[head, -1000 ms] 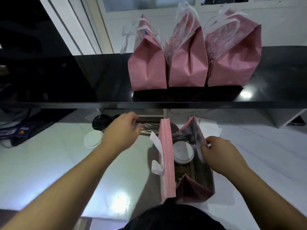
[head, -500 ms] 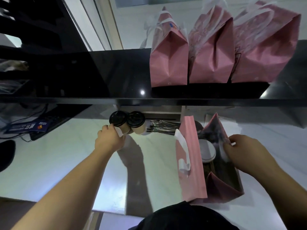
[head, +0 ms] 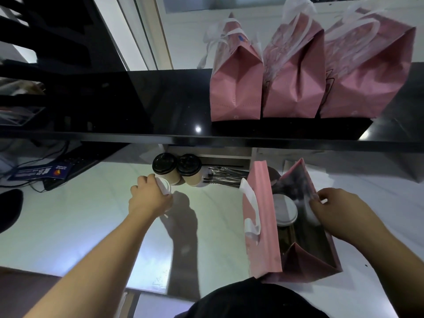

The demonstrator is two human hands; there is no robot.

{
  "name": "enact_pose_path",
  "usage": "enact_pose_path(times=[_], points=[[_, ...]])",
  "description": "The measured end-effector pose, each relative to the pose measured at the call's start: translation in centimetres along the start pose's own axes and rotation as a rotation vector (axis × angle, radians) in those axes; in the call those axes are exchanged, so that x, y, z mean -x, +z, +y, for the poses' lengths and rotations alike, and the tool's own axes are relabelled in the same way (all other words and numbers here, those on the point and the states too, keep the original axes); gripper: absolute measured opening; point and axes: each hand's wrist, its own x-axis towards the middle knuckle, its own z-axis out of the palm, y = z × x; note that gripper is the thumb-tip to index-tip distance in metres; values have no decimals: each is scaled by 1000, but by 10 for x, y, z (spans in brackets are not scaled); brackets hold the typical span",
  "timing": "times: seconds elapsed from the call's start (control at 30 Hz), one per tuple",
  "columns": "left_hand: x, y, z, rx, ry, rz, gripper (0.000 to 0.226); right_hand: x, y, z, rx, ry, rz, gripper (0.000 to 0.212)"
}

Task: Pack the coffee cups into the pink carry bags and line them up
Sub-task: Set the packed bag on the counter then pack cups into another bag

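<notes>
An open pink carry bag [head: 263, 226] stands on the white counter at the right, with one white-lidded coffee cup [head: 284, 208] inside it. My right hand [head: 337, 212] pinches the bag's right wall and holds it open. My left hand [head: 149, 198] grips a white-lidded cup [head: 164, 185] on the counter, left of the bag. Two black-lidded brown cups [head: 164, 164] [head: 189, 165] stand just behind that cup. Three closed pink bags [head: 236, 83] [head: 293, 83] [head: 364, 76] stand side by side on the black upper shelf [head: 160, 104].
A bundle of dark stirrers or straws [head: 223, 176] lies between the black-lidded cups and the open bag. A keyboard and a blue card [head: 57, 172] sit at the far left of the white counter [head: 80, 226]. The shelf's front edge overhangs the counter's back.
My left hand moved left from the stirrers to the white-lidded cup and closed round it. The camera turned left. My right hand stays on the bag's wall.
</notes>
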Motion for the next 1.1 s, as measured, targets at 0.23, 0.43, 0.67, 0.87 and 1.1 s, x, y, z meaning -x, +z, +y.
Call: enact_pose_path(times=[0.23, 0.43, 0.67, 0.87, 1.1], points=[[60, -66, 34, 197, 231, 249, 86, 2, -2, 4, -32, -42, -16, 24], [130, -126, 117, 349, 689, 257, 81, 10, -6, 10, -104, -68, -59, 25], [168, -106, 200, -25, 1099, -53, 86, 16, -16, 20, -156, -84, -62, 22], [166, -52, 228, -304, 1207, -292, 80, 20, -21, 24, -152, -80, -57, 28], [167, 8, 233, -525, 1220, -387, 71, 23, -19, 30, -163, -76, -49, 26]])
